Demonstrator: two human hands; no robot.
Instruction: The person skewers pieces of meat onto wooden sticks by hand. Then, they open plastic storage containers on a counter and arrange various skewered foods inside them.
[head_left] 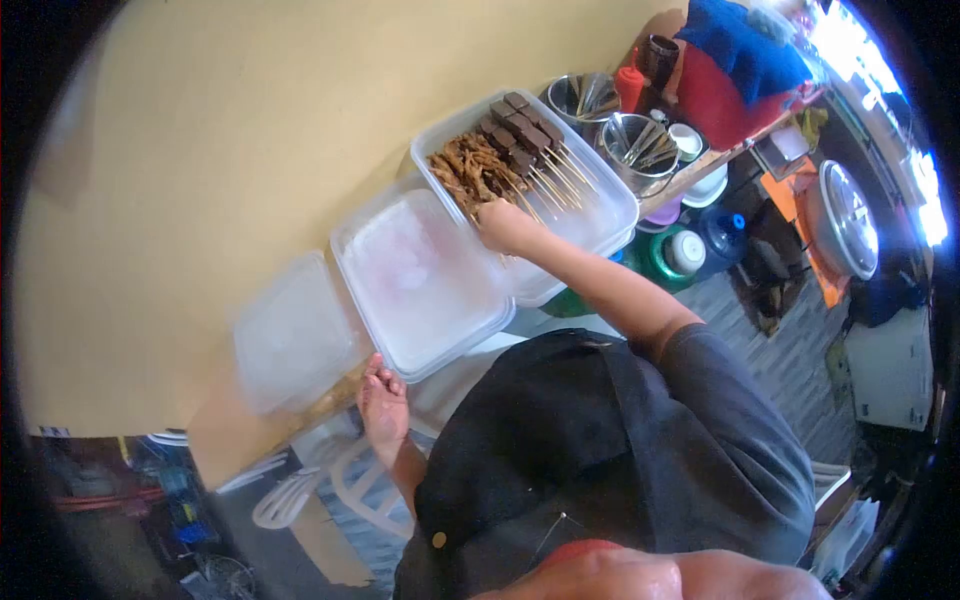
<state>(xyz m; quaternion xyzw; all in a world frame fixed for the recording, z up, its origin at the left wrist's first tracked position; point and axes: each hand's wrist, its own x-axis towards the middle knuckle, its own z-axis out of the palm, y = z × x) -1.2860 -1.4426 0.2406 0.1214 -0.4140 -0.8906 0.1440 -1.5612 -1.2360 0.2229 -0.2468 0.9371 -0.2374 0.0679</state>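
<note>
A clear plastic container (610, 215) holds browned skewered pieces (470, 170) on its left side and dark brown blocks on sticks (522, 128) beside them. My right hand (507, 228) reaches into it, its fingers closed at the lower end of the browned skewers; the fingertips are partly hidden. Next to it lies a second translucent container (420, 285), frosty white with a pinkish patch inside. My left hand (383, 400) is at that container's near lower corner, palm up with its fingers slightly curled and nothing in them.
A translucent lid (292, 335) lies at the left on the table (230, 150). Metal pots with utensils (640, 150), a red bottle (629, 88) and a red-and-blue cloth (740, 70) stand beyond the container. Below are a green jug (672, 255), a lidded pan (848, 220) and a white chair (365, 490).
</note>
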